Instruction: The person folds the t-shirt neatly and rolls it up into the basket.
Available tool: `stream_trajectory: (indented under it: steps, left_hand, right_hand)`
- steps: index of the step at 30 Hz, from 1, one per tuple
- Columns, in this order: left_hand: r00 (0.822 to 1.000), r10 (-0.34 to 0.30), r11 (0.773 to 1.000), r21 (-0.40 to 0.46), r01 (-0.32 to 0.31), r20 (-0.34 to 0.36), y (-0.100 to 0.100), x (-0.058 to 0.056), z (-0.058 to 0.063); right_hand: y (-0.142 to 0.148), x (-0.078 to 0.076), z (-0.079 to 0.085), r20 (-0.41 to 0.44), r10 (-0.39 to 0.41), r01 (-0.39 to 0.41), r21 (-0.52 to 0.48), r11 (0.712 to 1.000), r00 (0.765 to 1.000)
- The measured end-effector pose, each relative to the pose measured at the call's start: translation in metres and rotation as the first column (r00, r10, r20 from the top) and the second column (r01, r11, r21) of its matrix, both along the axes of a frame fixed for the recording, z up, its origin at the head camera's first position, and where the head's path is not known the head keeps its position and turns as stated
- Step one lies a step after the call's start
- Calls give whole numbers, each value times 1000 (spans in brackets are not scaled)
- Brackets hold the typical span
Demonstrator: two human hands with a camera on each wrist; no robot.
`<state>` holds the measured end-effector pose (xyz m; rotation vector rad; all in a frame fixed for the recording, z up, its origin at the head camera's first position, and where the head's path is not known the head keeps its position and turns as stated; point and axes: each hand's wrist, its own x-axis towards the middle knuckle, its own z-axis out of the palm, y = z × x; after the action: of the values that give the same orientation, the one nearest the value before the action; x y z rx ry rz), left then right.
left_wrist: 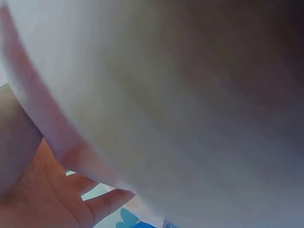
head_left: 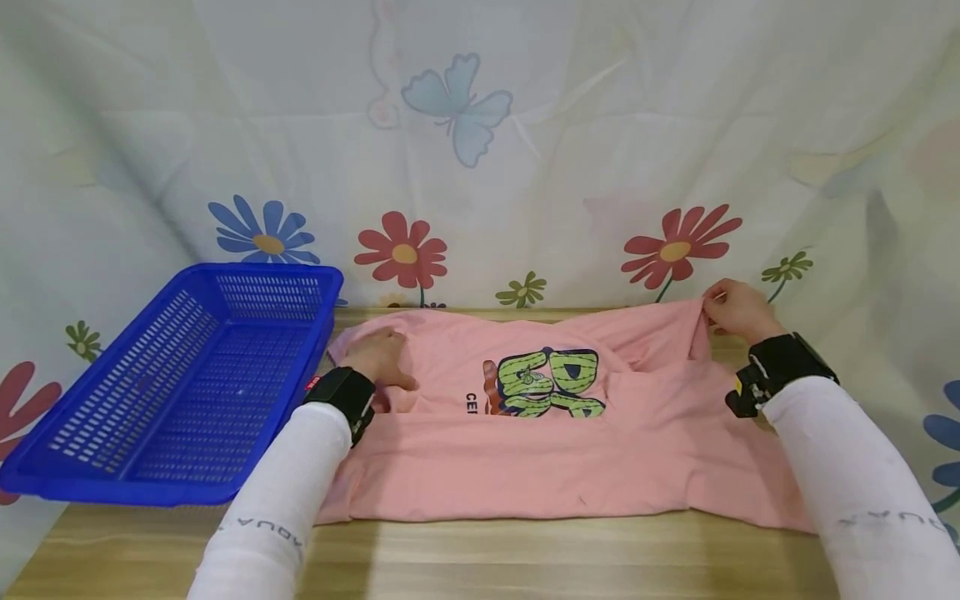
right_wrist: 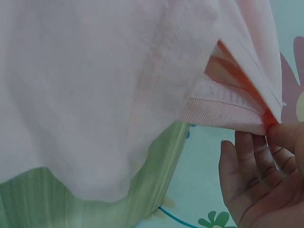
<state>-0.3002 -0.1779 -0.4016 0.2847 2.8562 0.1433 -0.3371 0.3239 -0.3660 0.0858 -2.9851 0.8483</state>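
Note:
A pink shirt (head_left: 525,467) with a green cactus-like letter print (head_left: 551,383) lies spread on the wooden table. Its near part is folded over, covering the lower part of the print and lettering. My left hand (head_left: 378,358) rests on the shirt's left end, thumb spread from the fingers; in the left wrist view, close cloth hides much of that hand (left_wrist: 52,194), whose visible fingers look fairly straight. At the far right corner my right hand (head_left: 738,310) pinches the shirt and holds it raised. The right wrist view shows thumb and fingers at a ribbed edge (right_wrist: 225,114).
A blue plastic basket (head_left: 318,367) with perforated sides stands left of the shirt, close to my left forearm. Behind the table hangs a pale curtain (head_left: 570,167) printed with flowers and a butterfly. Bare wooden tabletop (head_left: 480,562) runs along the near side.

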Motion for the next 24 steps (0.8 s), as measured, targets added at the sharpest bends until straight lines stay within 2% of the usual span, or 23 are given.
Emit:
stream_trajectory:
  steps: [4, 10, 16, 24]
  left_hand:
    - [1000, 2, 1000, -2, -2, -9, -1, -1, -2]
    - [1000, 10, 1000, 10, -10, -21, 1, 0, 0]
    - [1000, 31, 999, 20, -31, 5, 2, 0, 3]
    - [999, 31, 1000, -1, -31, 17, 0, 0, 3]
  right_hand:
    - [9, -4, 4, 11, -4, 4, -18, 1000, 1000]
    - [22, -7, 9, -19, -47, 47, -1, 999, 999]
    - [35, -7, 12, -49, -90, 93, 68, 993, 995]
    - [41, -9, 17, -113, -119, 131, 107, 986, 987]
